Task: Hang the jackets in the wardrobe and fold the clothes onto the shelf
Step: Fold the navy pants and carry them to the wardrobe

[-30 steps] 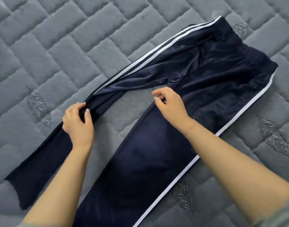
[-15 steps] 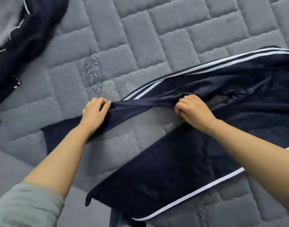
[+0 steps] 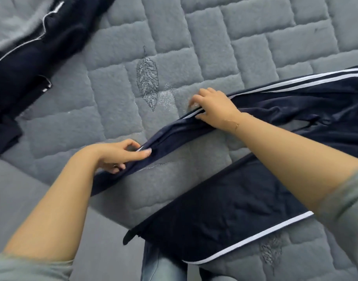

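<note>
Navy track pants [image 3: 230, 211] with white side stripes lie spread on the grey quilted bed [image 3: 174, 57]. The near leg lies flat and reaches the bed's front edge. The far leg is bunched into a narrow band running left and down. My left hand [image 3: 117, 154] pinches that band between thumb and fingers near its lower part. My right hand [image 3: 212, 106] grips the same leg higher up at its striped edge, fingers curled over the fabric.
A dark navy jacket [image 3: 28, 63] with thin white piping and a grey lining lies crumpled at the upper left of the bed. The bed's grey side panel [image 3: 42, 195] runs along the lower left. My jeans [image 3: 161, 266] show at the bottom.
Both hands have shifted along the far leg, gathering it into a narrower band. My right hand moved up onto the striped edge. The view has turned left, showing more of the jacket.
</note>
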`<state>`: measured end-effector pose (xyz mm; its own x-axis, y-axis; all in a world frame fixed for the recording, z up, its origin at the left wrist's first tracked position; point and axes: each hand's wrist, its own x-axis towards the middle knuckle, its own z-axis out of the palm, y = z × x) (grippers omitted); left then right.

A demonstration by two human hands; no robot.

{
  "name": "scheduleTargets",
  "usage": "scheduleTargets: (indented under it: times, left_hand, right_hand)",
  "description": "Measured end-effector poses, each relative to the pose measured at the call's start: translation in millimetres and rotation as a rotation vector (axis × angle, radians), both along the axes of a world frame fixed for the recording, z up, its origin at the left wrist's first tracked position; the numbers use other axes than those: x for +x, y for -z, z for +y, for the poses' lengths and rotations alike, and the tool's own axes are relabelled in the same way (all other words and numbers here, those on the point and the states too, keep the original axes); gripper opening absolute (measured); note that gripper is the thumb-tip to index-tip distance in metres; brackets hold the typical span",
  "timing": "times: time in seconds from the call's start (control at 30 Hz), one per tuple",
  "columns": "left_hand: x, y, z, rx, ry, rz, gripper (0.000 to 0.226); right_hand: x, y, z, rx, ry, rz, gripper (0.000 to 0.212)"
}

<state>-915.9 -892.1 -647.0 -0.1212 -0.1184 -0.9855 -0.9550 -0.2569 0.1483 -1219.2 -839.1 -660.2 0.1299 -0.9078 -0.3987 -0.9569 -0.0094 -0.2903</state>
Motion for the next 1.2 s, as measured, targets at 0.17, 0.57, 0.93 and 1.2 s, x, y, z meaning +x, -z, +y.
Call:
scheduleTargets:
  times: [0.17,0.57,0.93,1.2]
  left_hand:
    - [28.3,15.7,12.1,-0.327,0.111,0.173,0.023]
    - [88.8,-54.2,15.5,-1.351,-0.119,0.451,0.014]
    - [124.9,-85.1,211.7,-1.604,-0.135,0.316,0.012]
    - [70.8,1.1,419.5,-0.965,-0.753,-0.217,0.033]
  right_hand:
    - [6.0,-13.0,-3.7,-0.046,0.018,0.010,0.022]
    - [-1.5,-62.4,19.0,-0.499,0.072,-0.024,0.010]
    - [22.3,-82.3,188.7,-0.685,0.077,-0.224,0.007]
    - [36.5,-12.4,342.7,-0.165,0.110,-0.208,0.016]
